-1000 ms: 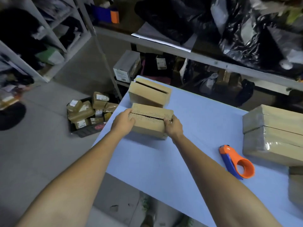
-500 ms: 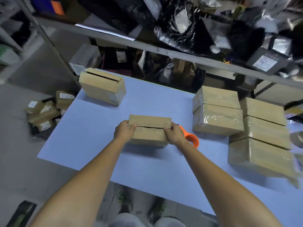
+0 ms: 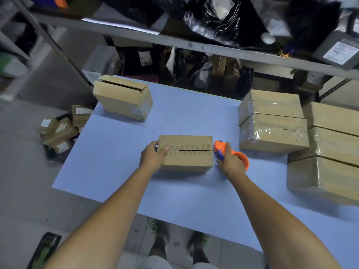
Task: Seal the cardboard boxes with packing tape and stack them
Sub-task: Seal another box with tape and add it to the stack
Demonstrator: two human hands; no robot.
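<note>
An unsealed cardboard box point(image 3: 186, 152) with a gap between its top flaps sits in the middle of the blue table point(image 3: 120, 171). My left hand point(image 3: 153, 157) holds its left end, thumb on top. Just right of the box my right hand point(image 3: 230, 161) grips the orange and blue tape dispenser point(image 3: 220, 147), which rests on the table. A second unsealed box point(image 3: 123, 97) stands at the far left corner. Taped boxes are stacked at the right: one pair point(image 3: 272, 121) and a taller pile point(image 3: 330, 150).
A metal shelf point(image 3: 194, 45) loaded with black bags runs behind the table. Small labelled parcels point(image 3: 60, 129) lie on the floor to the left. My feet show beneath the table's near edge.
I carried the box from the left part of the table to its middle. My right hand has left the box's right end and taken hold of the tape dispenser.
</note>
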